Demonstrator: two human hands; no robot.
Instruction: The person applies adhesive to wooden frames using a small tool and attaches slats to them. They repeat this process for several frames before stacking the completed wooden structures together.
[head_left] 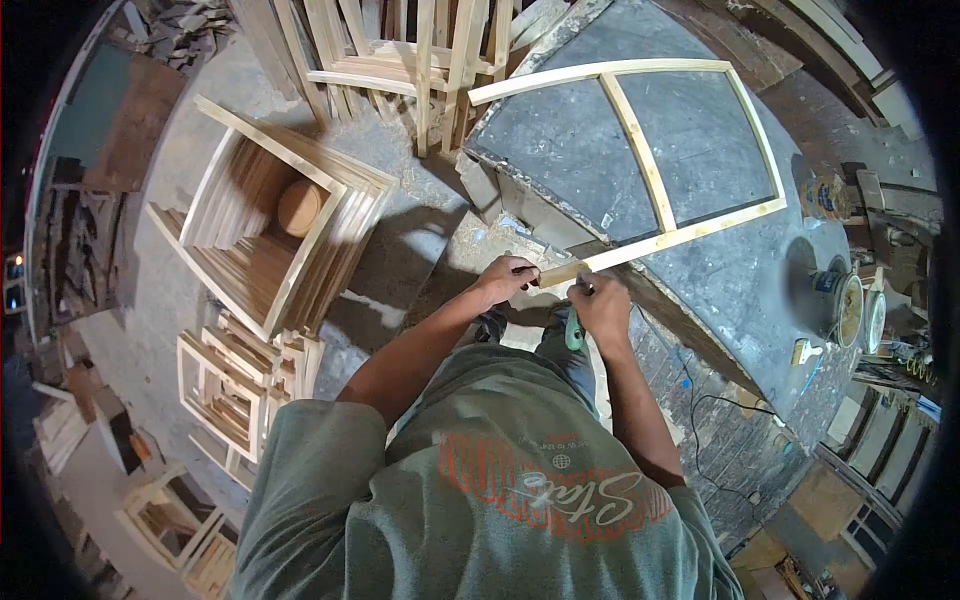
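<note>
A pale wooden frame [690, 228] with one crossbar lies on the grey worktable [560, 140], and one of its long bars sticks out over the edge toward me. Close to that bar's end, my left hand [503, 281] is closed, its fingertips at the wood; a small dark spot shows between them. My right hand [602, 308] is wrapped around a green-handled tool [574, 331] just below the bar. The tool's working end is hidden by the fingers, so its kind does not show.
Stacked wooden frames [330, 250] stand on the floor at left, with smaller frames [225, 385] nearer me. More frames [400, 65] lean at the back. On the right are a bucket [848, 305], a brush [803, 352] and a dark cable [705, 400].
</note>
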